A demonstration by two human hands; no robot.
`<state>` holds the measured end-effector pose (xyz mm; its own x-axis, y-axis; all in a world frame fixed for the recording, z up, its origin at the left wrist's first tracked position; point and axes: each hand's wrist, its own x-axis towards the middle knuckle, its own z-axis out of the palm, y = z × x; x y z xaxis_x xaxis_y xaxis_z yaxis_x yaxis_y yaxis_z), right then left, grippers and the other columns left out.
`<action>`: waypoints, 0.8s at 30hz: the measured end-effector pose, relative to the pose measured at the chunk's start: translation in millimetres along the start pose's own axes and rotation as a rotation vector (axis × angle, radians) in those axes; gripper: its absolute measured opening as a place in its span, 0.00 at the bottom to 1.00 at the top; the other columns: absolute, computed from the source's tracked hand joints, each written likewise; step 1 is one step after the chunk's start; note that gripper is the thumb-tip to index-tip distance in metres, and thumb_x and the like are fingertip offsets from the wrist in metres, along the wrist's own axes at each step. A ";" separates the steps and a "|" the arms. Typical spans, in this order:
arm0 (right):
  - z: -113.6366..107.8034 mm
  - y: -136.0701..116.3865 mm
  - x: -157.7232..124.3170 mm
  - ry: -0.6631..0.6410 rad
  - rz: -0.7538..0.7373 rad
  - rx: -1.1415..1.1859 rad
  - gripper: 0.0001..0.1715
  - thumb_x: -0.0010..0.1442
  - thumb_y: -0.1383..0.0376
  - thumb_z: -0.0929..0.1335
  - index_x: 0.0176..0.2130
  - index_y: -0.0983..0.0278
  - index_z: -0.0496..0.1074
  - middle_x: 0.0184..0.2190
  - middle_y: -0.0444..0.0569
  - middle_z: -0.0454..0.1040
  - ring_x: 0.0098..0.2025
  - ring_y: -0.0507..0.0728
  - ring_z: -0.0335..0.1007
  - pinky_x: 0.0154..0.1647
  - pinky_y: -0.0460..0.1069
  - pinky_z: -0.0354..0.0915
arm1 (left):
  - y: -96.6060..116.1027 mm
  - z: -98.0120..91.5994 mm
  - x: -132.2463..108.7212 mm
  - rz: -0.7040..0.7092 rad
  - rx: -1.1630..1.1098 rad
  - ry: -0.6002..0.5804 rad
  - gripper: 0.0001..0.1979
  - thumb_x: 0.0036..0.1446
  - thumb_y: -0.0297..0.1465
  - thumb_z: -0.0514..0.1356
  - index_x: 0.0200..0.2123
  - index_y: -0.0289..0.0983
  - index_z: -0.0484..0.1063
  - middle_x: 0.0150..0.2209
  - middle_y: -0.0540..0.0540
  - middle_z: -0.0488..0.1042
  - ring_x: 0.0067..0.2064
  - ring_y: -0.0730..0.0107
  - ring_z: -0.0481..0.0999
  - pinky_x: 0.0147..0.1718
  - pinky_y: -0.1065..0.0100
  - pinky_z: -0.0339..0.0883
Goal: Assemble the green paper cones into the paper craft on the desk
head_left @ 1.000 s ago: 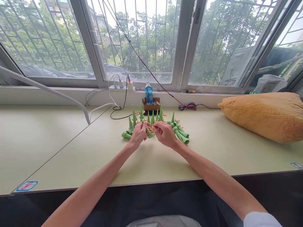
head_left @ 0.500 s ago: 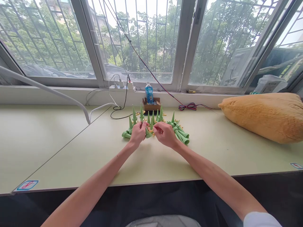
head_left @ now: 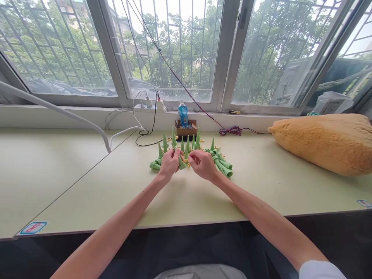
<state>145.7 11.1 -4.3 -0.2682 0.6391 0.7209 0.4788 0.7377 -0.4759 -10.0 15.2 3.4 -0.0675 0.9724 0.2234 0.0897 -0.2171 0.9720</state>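
Note:
My left hand [head_left: 169, 162] is closed around a green plastic watering spike [head_left: 181, 164], whose wide collar end points toward the table's front. Just right of it, my right hand [head_left: 202, 164] is pinched, its thumb and fingertips at a small yellow valve [head_left: 186, 160]; whether they grip it is hard to make out. Behind both hands, several green spikes [head_left: 198, 140] stand point up, with yellow valves at their sides. More green spikes [head_left: 223, 164] lie in a pile beside my right hand. Another spike [head_left: 155, 166] lies left of my left hand.
A blue-labelled bottle [head_left: 183, 115] stands in a small cardboard box [head_left: 186, 131] by the window wall. Coiled cable [head_left: 231, 131] lies behind to the right. A tan plush cushion [head_left: 322, 143] occupies the right side. A white tube [head_left: 87, 120] arches over the left side.
My right hand has shifted very slightly to the right. My left hand and the spike in it stay almost in place.

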 end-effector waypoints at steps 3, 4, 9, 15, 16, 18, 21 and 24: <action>-0.2 -0.3 -0.2 -0.027 -0.006 0.011 0.07 0.61 0.67 0.63 0.31 0.64 0.69 0.25 0.43 0.69 0.25 0.50 0.60 0.29 0.45 0.58 | 2.5 0.4 -1.5 0.002 -0.005 -0.003 0.16 0.58 0.44 0.55 0.32 0.36 0.68 0.22 0.50 0.68 0.14 0.80 0.56 0.09 0.73 0.54; -0.2 -0.3 -0.4 -0.041 -0.008 0.018 0.07 0.61 0.67 0.63 0.32 0.64 0.69 0.26 0.44 0.70 0.25 0.50 0.61 0.29 0.45 0.59 | 3.3 0.5 -2.1 0.002 -0.007 -0.003 0.16 0.58 0.44 0.55 0.32 0.36 0.68 0.22 0.51 0.68 0.14 0.80 0.56 0.09 0.73 0.53; 1.0 0.8 -1.2 -0.098 -0.012 0.037 0.07 0.63 0.66 0.63 0.34 0.63 0.70 0.30 0.45 0.72 0.26 0.50 0.62 0.30 0.45 0.59 | 6.4 1.0 -4.0 0.004 -0.009 -0.008 0.15 0.57 0.43 0.56 0.32 0.36 0.68 0.22 0.50 0.68 0.14 0.80 0.56 0.09 0.74 0.52; 2.0 2.4 -1.5 -0.125 -0.016 0.052 0.07 0.64 0.65 0.64 0.35 0.63 0.70 0.31 0.46 0.72 0.26 0.50 0.62 0.29 0.45 0.59 | 7.9 1.3 -4.9 0.000 -0.019 -0.009 0.14 0.57 0.42 0.57 0.31 0.36 0.67 0.21 0.51 0.68 0.14 0.81 0.55 0.09 0.74 0.50; 2.0 2.5 -1.4 -0.129 -0.017 0.051 0.07 0.64 0.64 0.64 0.35 0.63 0.70 0.31 0.46 0.72 0.26 0.50 0.62 0.30 0.45 0.59 | 7.9 1.2 -4.9 0.002 -0.020 -0.009 0.14 0.57 0.43 0.57 0.31 0.36 0.67 0.21 0.51 0.68 0.13 0.80 0.55 0.09 0.74 0.50; 2.0 2.7 -1.3 -0.135 -0.020 0.048 0.06 0.63 0.64 0.65 0.36 0.63 0.70 0.32 0.46 0.72 0.26 0.49 0.62 0.30 0.45 0.59 | 7.8 1.0 -4.9 0.007 -0.016 -0.010 0.15 0.57 0.43 0.57 0.31 0.36 0.67 0.20 0.51 0.68 0.13 0.80 0.55 0.09 0.74 0.49; 2.1 3.0 -1.4 -0.147 -0.019 0.046 0.05 0.63 0.64 0.65 0.37 0.64 0.70 0.33 0.46 0.73 0.26 0.49 0.62 0.30 0.45 0.60 | 7.6 0.9 -4.9 0.015 -0.005 -0.004 0.15 0.56 0.44 0.57 0.31 0.36 0.68 0.20 0.51 0.68 0.13 0.80 0.56 0.09 0.74 0.50; 1.9 2.9 -1.5 -0.156 -0.008 0.046 0.05 0.63 0.64 0.66 0.38 0.64 0.71 0.34 0.47 0.73 0.26 0.49 0.62 0.31 0.45 0.60 | 7.6 1.0 -5.0 0.022 0.005 0.003 0.16 0.56 0.44 0.56 0.31 0.36 0.68 0.20 0.51 0.68 0.13 0.80 0.56 0.09 0.74 0.50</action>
<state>145.8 12.7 -7.7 -0.3998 0.6564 0.6398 0.4380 0.7500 -0.4957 -8.0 8.8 9.6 -0.0688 0.9671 0.2448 0.0966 -0.2378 0.9665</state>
